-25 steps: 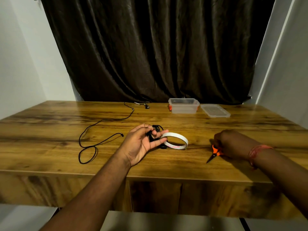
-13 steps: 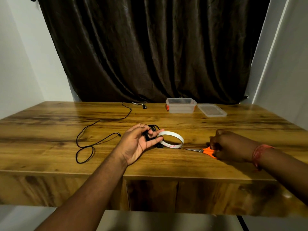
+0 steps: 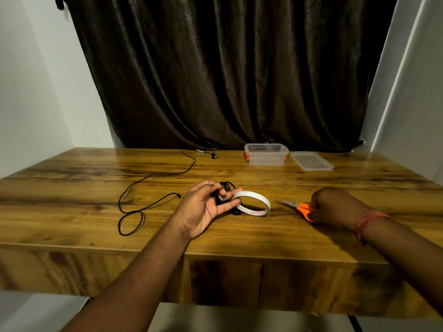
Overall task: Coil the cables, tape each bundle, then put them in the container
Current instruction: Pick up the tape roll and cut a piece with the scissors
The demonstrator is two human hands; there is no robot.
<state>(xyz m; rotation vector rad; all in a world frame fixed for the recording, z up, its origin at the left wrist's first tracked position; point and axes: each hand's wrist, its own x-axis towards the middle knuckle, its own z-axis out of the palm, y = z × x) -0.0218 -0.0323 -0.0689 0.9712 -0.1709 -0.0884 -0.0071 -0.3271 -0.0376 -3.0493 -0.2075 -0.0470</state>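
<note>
The left hand (image 3: 203, 207) pinches a coiled black cable (image 3: 221, 192) at table (image 3: 72, 212) centre, the tape roll (image 3: 254, 204) touching its fingertips at 3 o'clock. The right hand (image 3: 335, 207) grips orange scissors (image 3: 297, 207), blades pointing to 9 o'clock. A loose cable (image 3: 143, 188) sprawls at 9 o'clock. The open container (image 3: 266, 154) and its lid (image 3: 311, 161) sit at 1 o'clock.

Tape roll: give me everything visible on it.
The tape roll is a thin white ring with a wide open centre and faint reddish print on its inner face. It stands tilted on the wooden table, between both hands. The left hand, which holds a black cable coil, touches the roll's left rim with its fingertips. The scissors lie just right of it, apart.
</note>
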